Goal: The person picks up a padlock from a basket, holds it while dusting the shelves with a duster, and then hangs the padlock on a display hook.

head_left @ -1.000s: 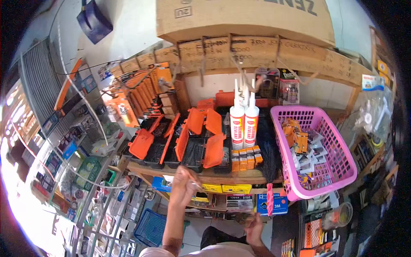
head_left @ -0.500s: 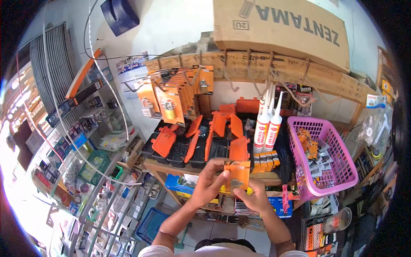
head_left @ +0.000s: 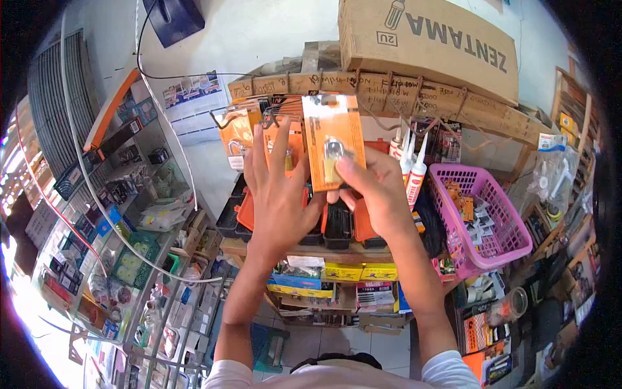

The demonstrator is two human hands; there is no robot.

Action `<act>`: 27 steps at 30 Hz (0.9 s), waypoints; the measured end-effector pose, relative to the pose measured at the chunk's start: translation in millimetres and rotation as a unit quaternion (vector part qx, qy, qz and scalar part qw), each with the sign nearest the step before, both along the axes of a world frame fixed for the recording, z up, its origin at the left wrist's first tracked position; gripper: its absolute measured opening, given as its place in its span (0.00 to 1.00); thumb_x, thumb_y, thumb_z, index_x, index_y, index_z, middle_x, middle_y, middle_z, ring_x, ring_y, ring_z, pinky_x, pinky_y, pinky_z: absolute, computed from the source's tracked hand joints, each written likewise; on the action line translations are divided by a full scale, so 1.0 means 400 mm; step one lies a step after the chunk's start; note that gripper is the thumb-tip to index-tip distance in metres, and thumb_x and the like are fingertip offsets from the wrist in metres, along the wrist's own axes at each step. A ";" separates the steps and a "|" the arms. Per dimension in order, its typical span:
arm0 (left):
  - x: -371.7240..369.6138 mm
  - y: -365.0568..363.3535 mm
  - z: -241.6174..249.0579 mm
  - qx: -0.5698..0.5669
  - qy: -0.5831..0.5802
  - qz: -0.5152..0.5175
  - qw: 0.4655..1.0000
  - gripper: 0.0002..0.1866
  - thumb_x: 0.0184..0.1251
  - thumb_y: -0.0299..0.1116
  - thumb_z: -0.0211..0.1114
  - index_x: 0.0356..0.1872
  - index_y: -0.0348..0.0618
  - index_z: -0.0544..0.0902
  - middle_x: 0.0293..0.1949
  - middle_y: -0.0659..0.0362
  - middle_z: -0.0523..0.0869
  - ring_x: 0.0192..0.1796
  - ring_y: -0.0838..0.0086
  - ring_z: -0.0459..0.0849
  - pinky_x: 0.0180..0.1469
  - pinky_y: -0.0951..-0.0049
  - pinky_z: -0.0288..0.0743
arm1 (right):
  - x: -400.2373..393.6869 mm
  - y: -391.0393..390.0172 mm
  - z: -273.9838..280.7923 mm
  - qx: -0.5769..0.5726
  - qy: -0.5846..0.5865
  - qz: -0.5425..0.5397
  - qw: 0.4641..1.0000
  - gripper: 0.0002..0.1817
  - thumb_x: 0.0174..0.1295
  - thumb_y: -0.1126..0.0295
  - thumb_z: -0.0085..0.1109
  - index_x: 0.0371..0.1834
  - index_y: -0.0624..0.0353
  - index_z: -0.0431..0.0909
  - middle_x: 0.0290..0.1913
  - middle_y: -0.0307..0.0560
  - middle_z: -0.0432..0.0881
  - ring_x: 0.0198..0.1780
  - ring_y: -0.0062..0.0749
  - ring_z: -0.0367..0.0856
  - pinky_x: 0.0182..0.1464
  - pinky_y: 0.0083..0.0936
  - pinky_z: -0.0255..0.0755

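Observation:
My right hand (head_left: 383, 198) grips a padlock pack (head_left: 330, 126), an orange card with a brass-bodied padlock in front. The thumb presses on the padlock and the other fingers go behind the card, partly hidden. My left hand (head_left: 272, 201) is raised to the left of the card, open, its fingers spread and pointing up. Behind its fingertips, more orange padlock packs (head_left: 236, 139) hang from hooks on the wooden rail (head_left: 291, 84). Black bins with orange lids (head_left: 245, 211) sit below, largely covered by my hands and forearms.
A large cardboard box (head_left: 440, 45) rests above the rail. White sealant tubes (head_left: 414, 181) stand right of my right hand, beside a pink basket (head_left: 486, 262) with orange packets inside. A glass display case (head_left: 175, 246) lines the left side. Bare hooks (head_left: 421, 117) project from the rail.
Both hands have risen from the shelf edge toward the hooks. The left hand has left the orange pack it shared with the right and spread open. A padlock pack is now held up by the right.

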State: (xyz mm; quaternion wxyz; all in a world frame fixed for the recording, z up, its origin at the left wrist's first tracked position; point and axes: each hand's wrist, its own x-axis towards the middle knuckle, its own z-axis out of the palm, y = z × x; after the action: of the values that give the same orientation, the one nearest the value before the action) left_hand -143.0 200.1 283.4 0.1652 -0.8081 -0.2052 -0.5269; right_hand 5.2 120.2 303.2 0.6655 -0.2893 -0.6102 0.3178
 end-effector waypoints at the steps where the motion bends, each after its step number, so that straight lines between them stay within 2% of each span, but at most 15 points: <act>1: 0.000 0.015 -0.004 -0.004 0.002 -0.004 1.000 0.30 0.50 0.35 0.70 0.59 0.44 0.78 0.75 0.46 0.57 0.76 0.40 0.47 0.71 0.41 0.44 | -0.009 0.005 0.002 -0.002 0.011 -0.002 1.000 0.19 0.69 0.58 0.57 0.49 0.65 0.80 0.34 0.43 0.84 0.26 0.15 0.78 0.22 0.12 0.64; 3: 0.000 0.037 -0.003 -0.009 0.010 0.000 1.000 0.30 0.49 0.34 0.71 0.58 0.44 0.78 0.74 0.47 0.57 0.76 0.41 0.48 0.71 0.41 0.44 | -0.030 0.002 0.013 -0.006 0.034 -0.017 0.999 0.19 0.69 0.58 0.57 0.48 0.66 0.80 0.33 0.43 0.84 0.25 0.16 0.78 0.21 0.13 0.63; 5: -0.004 0.042 -0.006 -0.011 0.013 -0.003 1.000 0.31 0.48 0.34 0.72 0.59 0.45 0.78 0.74 0.47 0.57 0.75 0.42 0.49 0.71 0.41 0.44 | -0.040 0.000 0.013 -0.015 0.061 -0.041 0.997 0.17 0.69 0.59 0.55 0.38 0.64 0.79 0.29 0.45 0.82 0.24 0.19 0.77 0.20 0.14 0.60; 9: -0.008 0.051 -0.018 -0.020 0.010 -0.023 0.999 0.30 0.51 0.35 0.71 0.59 0.45 0.78 0.74 0.48 0.57 0.76 0.44 0.49 0.71 0.41 0.45 | -0.059 -0.014 0.019 -0.022 0.056 -0.068 0.996 0.19 0.69 0.57 0.57 0.45 0.66 0.81 0.33 0.43 0.84 0.25 0.16 0.77 0.20 0.12 0.61; 13: -0.006 0.053 -0.020 -0.021 -0.006 -0.040 0.999 0.28 0.53 0.36 0.71 0.58 0.46 0.78 0.74 0.49 0.58 0.76 0.44 0.49 0.70 0.40 0.46 | -0.053 -0.002 0.027 -0.036 0.057 -0.063 0.996 0.19 0.68 0.57 0.58 0.42 0.65 0.82 0.31 0.43 0.84 0.23 0.16 0.77 0.20 0.13 0.61; 21: -0.024 0.075 -0.023 -0.022 0.020 -0.027 0.999 0.27 0.55 0.41 0.70 0.58 0.45 0.78 0.74 0.52 0.59 0.76 0.47 0.50 0.70 0.40 0.47 | -0.050 0.081 -0.065 -0.029 0.043 -0.184 0.982 0.15 0.68 0.61 0.59 0.41 0.64 0.82 0.30 0.40 0.83 0.23 0.13 0.75 0.19 0.12 0.60; 23: -0.024 0.080 -0.028 -0.015 0.019 -0.025 0.999 0.27 0.56 0.41 0.69 0.58 0.46 0.78 0.74 0.53 0.59 0.76 0.47 0.50 0.70 0.40 0.47 | -0.042 0.106 -0.079 -0.002 0.025 -0.202 0.979 0.15 0.69 0.62 0.57 0.42 0.65 0.82 0.29 0.38 0.82 0.24 0.13 0.74 0.22 0.12 0.62; 25: -0.027 0.083 -0.028 -0.008 0.017 -0.021 1.000 0.27 0.57 0.42 0.69 0.58 0.47 0.78 0.75 0.53 0.59 0.77 0.48 0.50 0.70 0.40 0.47 | -0.027 0.120 -0.072 -0.055 0.042 -0.196 0.978 0.15 0.69 0.62 0.56 0.42 0.66 0.81 0.29 0.37 0.82 0.25 0.14 0.75 0.27 0.15 0.66; 27: -0.030 0.081 -0.031 -0.024 0.031 -0.008 0.999 0.28 0.58 0.41 0.69 0.60 0.48 0.77 0.74 0.53 0.59 0.77 0.49 0.49 0.73 0.44 0.47 | -0.018 0.148 -0.064 -0.026 0.048 -0.193 0.980 0.16 0.70 0.62 0.56 0.41 0.67 0.81 0.29 0.37 0.81 0.26 0.16 0.75 0.31 0.18 0.69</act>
State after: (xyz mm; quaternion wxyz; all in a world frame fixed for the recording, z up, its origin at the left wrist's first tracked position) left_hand -155.1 232.5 270.9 0.1473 -0.8297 -0.2059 -0.4975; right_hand -1.8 179.5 277.4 0.7353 -0.4029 -0.5018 0.2128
